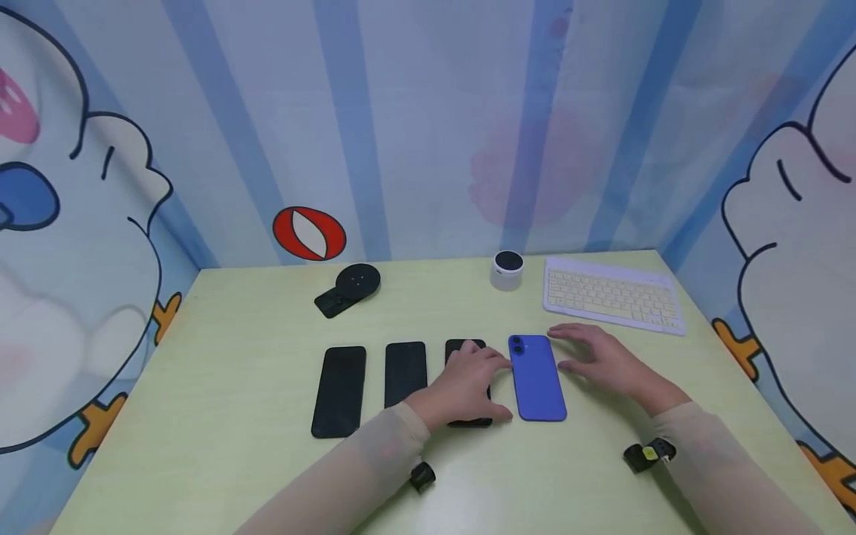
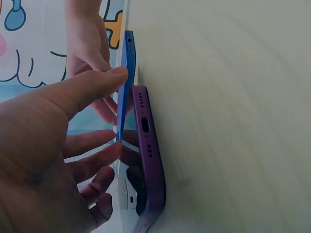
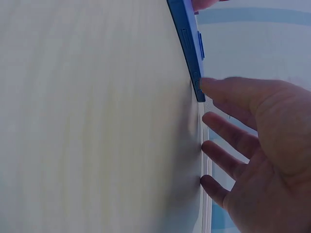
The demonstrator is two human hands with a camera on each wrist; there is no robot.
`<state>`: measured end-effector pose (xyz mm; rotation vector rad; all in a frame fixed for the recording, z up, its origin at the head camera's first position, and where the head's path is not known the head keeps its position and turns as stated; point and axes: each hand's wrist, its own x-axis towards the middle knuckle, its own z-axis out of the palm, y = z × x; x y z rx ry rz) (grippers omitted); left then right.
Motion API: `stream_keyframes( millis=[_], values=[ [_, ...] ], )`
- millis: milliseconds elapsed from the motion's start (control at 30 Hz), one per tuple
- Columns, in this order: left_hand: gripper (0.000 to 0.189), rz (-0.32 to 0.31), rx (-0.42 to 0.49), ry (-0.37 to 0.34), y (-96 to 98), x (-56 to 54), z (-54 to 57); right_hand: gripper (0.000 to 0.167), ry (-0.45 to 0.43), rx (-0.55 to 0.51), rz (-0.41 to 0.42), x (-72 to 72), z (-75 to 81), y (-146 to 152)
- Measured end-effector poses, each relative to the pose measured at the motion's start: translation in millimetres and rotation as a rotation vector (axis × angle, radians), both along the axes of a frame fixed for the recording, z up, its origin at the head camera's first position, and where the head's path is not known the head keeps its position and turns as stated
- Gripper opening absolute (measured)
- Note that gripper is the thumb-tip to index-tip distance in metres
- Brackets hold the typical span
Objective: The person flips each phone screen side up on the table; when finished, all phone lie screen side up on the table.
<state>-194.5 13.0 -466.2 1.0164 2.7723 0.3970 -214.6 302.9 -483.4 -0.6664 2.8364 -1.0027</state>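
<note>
A blue smartphone point(image 1: 539, 380) lies back side up on the table, its camera lenses at the far left corner. My left hand point(image 1: 466, 383) reaches over a dark-screened phone point(image 1: 470, 423), fingers and thumb extended toward the blue phone's left edge. That dark phone shows a purple edge with a charging port point(image 2: 146, 124) in the left wrist view. On the other side, my right hand point(image 1: 605, 362) has its fingers spread and its thumb right at the blue phone's edge. Neither hand grips anything. Two more phones, one point(image 1: 339, 392) and another point(image 1: 404, 371), lie screen up to the left.
Toward the back stand a black round-topped device point(image 1: 357, 281) with a flat rectangular part, a small white cylinder point(image 1: 506, 273) with a dark top, and a pale lilac keyboard point(image 1: 614, 295). Cartoon-printed cloth point(image 1: 435, 134) walls the pale table point(image 1: 234, 416) behind and at both sides.
</note>
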Motion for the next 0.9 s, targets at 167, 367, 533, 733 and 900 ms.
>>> stream_keyframes(
  millis=[167,367,533,733,900],
  values=[
    [0.076,0.026,-0.009,-0.063,5.1,-4.5,-0.8,0.055,-0.003,0.018,0.037,-0.6,-2.8,0.4],
    [0.08,0.027,-0.002,-0.08,11.2,-7.3,-1.5,0.055,0.006,0.052,0.023,4.1,-1.5,1.3],
    [0.082,0.039,-0.007,-0.073,15.8,-5.6,-0.8,0.055,-0.001,0.066,-0.005,9.3,-0.3,1.9],
    [0.08,0.069,0.016,-0.067,17.5,-4.9,-3.0,0.057,-0.023,0.076,-0.044,14.9,2.7,-1.7],
    [0.079,0.089,0.027,-0.055,16.8,-6.1,-4.9,0.058,-0.035,0.072,-0.072,17.8,4.8,-6.9]
  ],
)
